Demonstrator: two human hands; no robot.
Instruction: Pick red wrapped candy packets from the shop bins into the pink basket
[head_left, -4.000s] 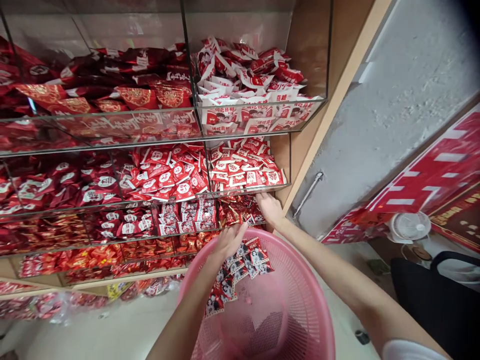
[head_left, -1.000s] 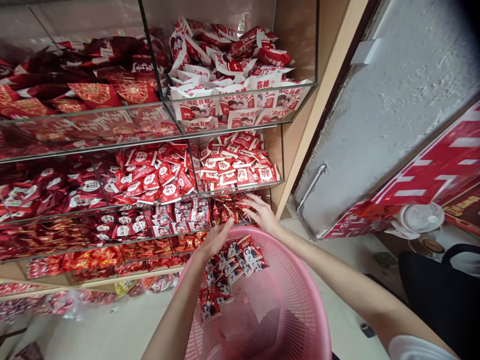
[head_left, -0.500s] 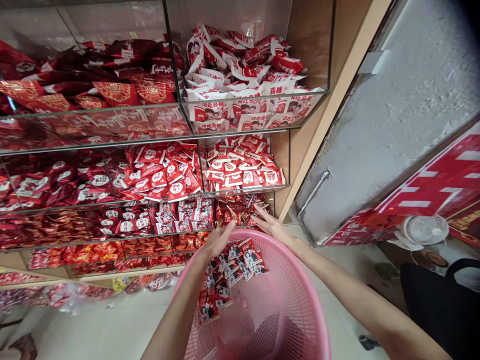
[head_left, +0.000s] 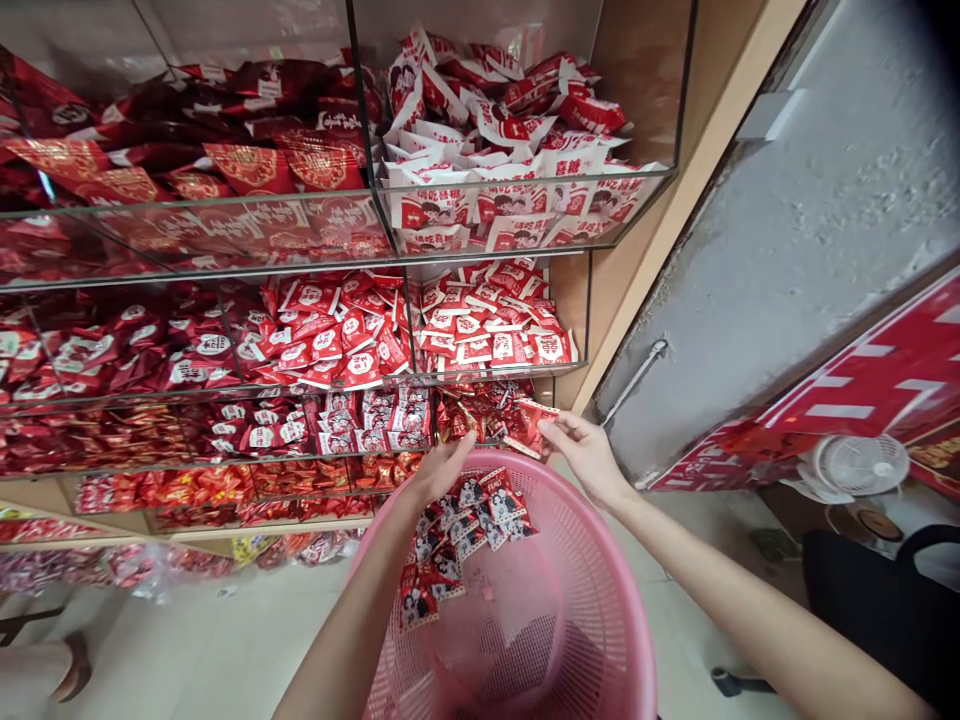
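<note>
A red candy packet is pinched in the fingers of my right hand, just above the far right rim of the pink basket. My left hand is over the basket's far left rim with its fingers stretched out, and nothing shows in it. Inside the basket, several red and black-and-white packets lie against the far left wall. Beyond my hands a glass-fronted bin holds dark red and gold wrapped pieces; the held packet covers part of it.
Shelves with glass-fronted bins of red packets rise ahead, with larger white-and-red packets at upper right. A grey wall, a white fan and a black chair stand to the right. At lower left, part of a person's foot shows.
My right hand has drawn back from the low bin and now holds a red packet. My left hand has barely moved. The foot at lower left has come further into view.
</note>
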